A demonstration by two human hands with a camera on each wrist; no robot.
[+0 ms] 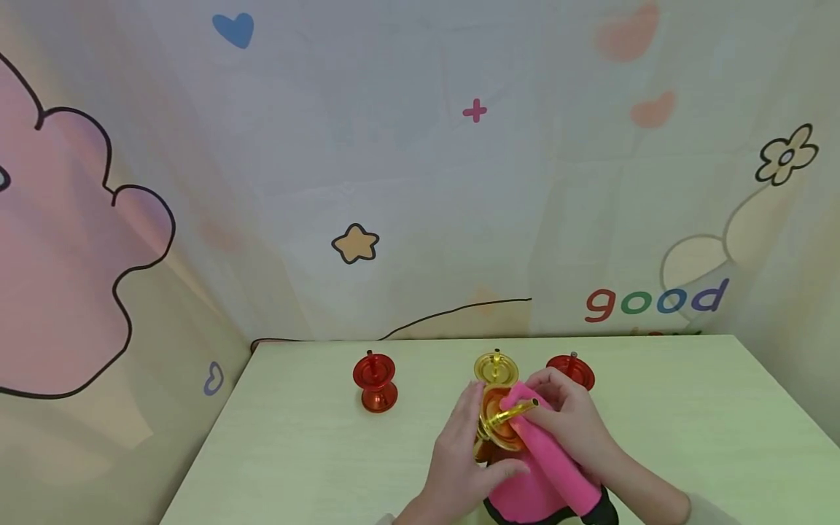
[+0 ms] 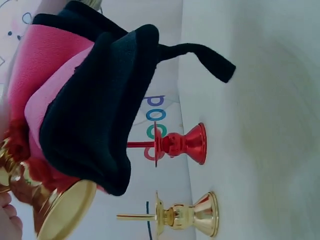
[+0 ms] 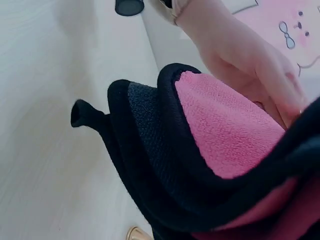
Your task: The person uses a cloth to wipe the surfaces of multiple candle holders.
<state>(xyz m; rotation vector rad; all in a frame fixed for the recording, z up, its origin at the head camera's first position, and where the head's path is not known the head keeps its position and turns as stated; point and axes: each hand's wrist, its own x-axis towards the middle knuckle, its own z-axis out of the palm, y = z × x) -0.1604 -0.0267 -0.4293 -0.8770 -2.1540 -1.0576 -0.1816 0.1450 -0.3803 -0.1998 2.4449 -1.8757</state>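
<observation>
Two hands (image 1: 459, 456), gold candlestick (image 1: 502, 423), pink cloth (image 1: 545, 459)

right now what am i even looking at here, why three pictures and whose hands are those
No machine here: a person works with two bare hands and wears three cameras. The big picture comes from the head, looking down at a pale green table. The other two come from the wrists, so they look tilted and very close.

The left hand grips a gold candlestick, held tipped over. The right hand presses a pink cloth with black edging against it.

Standing upright on the table behind are a red candlestick on the left, another gold one in the middle, and a second red one, partly hidden by the right hand.
</observation>
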